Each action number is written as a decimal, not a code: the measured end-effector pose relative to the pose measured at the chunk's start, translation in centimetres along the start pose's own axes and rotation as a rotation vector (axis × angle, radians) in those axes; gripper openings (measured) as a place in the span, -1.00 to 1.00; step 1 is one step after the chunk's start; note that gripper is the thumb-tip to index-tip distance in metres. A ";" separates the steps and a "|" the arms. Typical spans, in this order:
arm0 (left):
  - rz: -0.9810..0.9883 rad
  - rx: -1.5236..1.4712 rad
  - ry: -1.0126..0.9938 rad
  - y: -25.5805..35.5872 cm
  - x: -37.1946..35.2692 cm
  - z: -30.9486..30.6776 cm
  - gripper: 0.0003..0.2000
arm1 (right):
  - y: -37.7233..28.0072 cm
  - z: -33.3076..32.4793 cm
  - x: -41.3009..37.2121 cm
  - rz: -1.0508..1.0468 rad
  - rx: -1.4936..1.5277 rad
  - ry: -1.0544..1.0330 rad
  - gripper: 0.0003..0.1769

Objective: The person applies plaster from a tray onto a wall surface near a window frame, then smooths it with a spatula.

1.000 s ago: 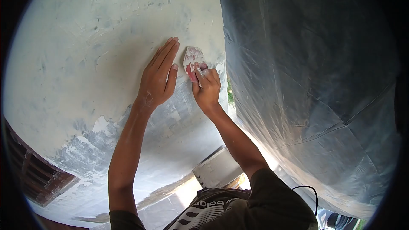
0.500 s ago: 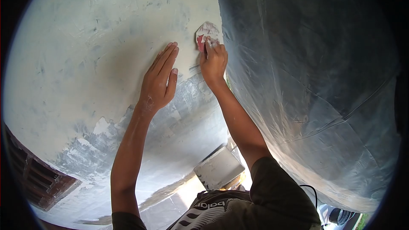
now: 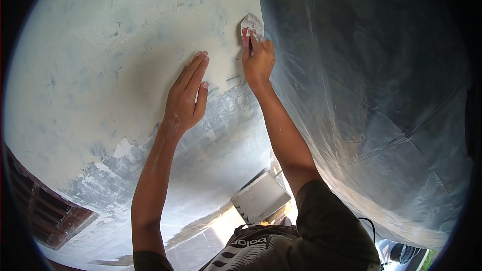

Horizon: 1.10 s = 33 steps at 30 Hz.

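My right hand (image 3: 259, 64) grips a putty knife (image 3: 252, 22) with a red handle, its pale blade smeared with white filler. The blade is against the upper wall (image 3: 135, 35), close to the edge where the wall meets a plastic sheet. Flat against the wall, to the left and a little lower, lies my left hand (image 3: 186, 94) with fingers stretched upward and nothing in it. Cream filler covers the upper wall, while patchy grey and white shows below both hands.
A dark translucent plastic sheet (image 3: 361, 80) hangs along the whole right side. A reddish-brown slatted wooden frame (image 3: 47, 211) is set low on the left. Below, near my body, stands a pale box-like object (image 3: 261, 198).
My right hand has moved up and slightly right with the putty knife, and the blade has turned more upright. My left hand has stayed on the same spot.
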<state>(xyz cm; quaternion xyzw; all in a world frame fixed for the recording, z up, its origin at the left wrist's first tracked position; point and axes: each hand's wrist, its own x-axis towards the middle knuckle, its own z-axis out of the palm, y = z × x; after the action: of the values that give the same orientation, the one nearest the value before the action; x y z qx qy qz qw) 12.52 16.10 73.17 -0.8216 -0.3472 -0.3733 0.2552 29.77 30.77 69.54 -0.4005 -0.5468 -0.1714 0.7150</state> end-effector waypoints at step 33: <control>0.024 -0.036 -0.015 -0.6 -0.9 0.1 -0.53 | -0.1 -3.4 -6.1 0.044 0.143 -0.022 -0.57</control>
<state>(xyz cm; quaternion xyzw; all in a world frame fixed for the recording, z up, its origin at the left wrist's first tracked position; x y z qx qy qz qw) 11.70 16.18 72.44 -0.8331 -0.3324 -0.3700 0.2421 29.78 26.92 63.70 -0.3623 -0.5567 -0.1119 0.7391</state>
